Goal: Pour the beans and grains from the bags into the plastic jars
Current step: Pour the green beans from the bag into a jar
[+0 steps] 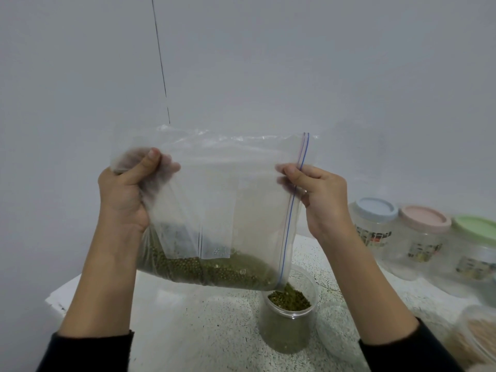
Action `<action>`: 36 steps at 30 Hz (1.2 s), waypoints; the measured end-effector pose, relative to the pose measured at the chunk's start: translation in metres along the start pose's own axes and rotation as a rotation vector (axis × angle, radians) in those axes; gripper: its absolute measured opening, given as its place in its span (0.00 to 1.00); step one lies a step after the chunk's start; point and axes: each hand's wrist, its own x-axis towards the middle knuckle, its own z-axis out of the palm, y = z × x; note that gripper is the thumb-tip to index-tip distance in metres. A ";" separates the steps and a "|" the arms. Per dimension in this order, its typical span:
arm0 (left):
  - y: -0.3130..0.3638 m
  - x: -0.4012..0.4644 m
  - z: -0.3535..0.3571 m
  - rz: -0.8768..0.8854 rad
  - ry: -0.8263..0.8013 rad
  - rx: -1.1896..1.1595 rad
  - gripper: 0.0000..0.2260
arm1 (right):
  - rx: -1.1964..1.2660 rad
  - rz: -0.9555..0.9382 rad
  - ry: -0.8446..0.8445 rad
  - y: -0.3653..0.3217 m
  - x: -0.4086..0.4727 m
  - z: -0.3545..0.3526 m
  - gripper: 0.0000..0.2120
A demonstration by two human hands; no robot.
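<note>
A clear zip bag (228, 200) with green beans (214, 272) in its low side hangs tilted above the table. My left hand (126, 194) grips the bag's bunched bottom end at the upper left. My right hand (316, 194) pinches the zip edge with the blue and red lines on the right. The bag's open lower corner sits over an open plastic jar (288, 318). Green beans fall from that corner into the jar, which is filled with beans nearly to its rim.
Three lidded empty jars stand at the right against the wall, with a blue lid (375, 209), a pink lid (424, 220) and a green lid (475, 228). A container of pale grain (475, 336) sits at the lower right. The speckled white table (201, 331) ends at the left.
</note>
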 end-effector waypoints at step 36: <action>0.001 -0.006 0.003 0.015 0.089 0.005 0.06 | -0.032 -0.003 -0.044 0.000 0.008 0.001 0.03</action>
